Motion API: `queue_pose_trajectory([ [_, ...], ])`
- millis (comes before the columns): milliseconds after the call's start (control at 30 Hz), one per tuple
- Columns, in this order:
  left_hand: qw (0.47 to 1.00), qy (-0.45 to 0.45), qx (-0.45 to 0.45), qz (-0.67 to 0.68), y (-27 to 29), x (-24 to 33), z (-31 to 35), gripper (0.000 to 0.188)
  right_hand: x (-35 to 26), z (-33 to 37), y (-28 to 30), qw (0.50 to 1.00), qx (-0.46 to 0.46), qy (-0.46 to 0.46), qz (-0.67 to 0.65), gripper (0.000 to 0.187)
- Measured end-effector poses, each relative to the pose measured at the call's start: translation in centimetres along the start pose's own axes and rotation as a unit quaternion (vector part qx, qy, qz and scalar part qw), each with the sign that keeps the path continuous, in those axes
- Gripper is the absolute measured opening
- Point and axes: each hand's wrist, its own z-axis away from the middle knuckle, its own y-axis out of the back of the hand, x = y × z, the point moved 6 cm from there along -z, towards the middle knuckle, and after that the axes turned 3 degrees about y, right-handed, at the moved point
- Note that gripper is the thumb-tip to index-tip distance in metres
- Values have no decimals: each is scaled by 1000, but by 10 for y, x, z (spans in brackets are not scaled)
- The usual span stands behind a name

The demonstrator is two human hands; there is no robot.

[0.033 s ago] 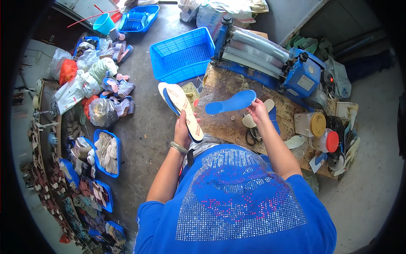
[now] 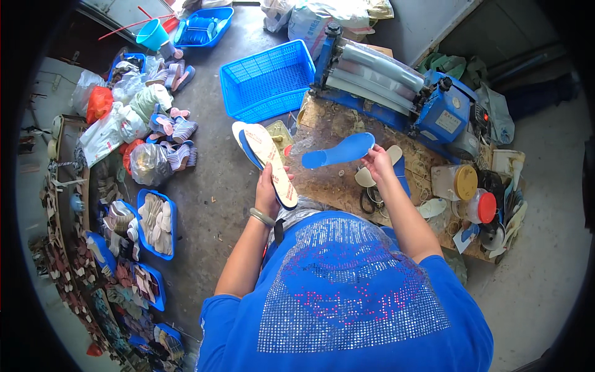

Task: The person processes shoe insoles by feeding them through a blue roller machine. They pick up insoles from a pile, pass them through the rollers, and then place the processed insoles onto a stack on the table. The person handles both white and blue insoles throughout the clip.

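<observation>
My left hand (image 2: 268, 195) is wrapped round a few insoles (image 2: 263, 150) held together. The top one is cream with reddish print, and dark blue layers show along its edges. Between thumb and fingers, my right hand (image 2: 377, 163) grips a single blue insole (image 2: 339, 153) by its wider end. This insole hangs level above the worn wooden table (image 2: 331, 187), its narrow end pointing left toward the stack. Beneath my right hand lie a cream insole (image 2: 364, 178) and dark-handled scissors (image 2: 370, 199), partly covered.
A roller machine (image 2: 378, 74) stands across the table's far side. Beyond the insoles, a blue plastic basket (image 2: 266, 84) sits on the floor. Jars with yellow (image 2: 466, 181) and red lids (image 2: 488, 206) stand at right. Bagged slippers and shoe-part trays (image 2: 156, 223) line the left.
</observation>
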Motion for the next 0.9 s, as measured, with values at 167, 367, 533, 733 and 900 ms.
queue_pose_trajectory([
  [167, 999, 33, -38, -4, 12, -10, -4, 51, -10, -1, 18, 958, 101, 101, 250, 53],
  [367, 999, 20, -43, 25, -4, -12, -9, 50, -27, 21, -18, 888, -1, 250, 385, 48],
  [533, 990, 23, -122, 73, -44, 2, -1, 55, -30, 96, -102, 923, -220, 86, 302, 46],
  [733, 988, 43, -125, 73, -53, -7, 5, 49, -19, 146, -144, 847, -323, 124, 404, 64],
  [900, 993, 28, -118, 14, -55, -18, 5, 48, -5, 154, -150, 830, -326, 169, 420, 83],
])
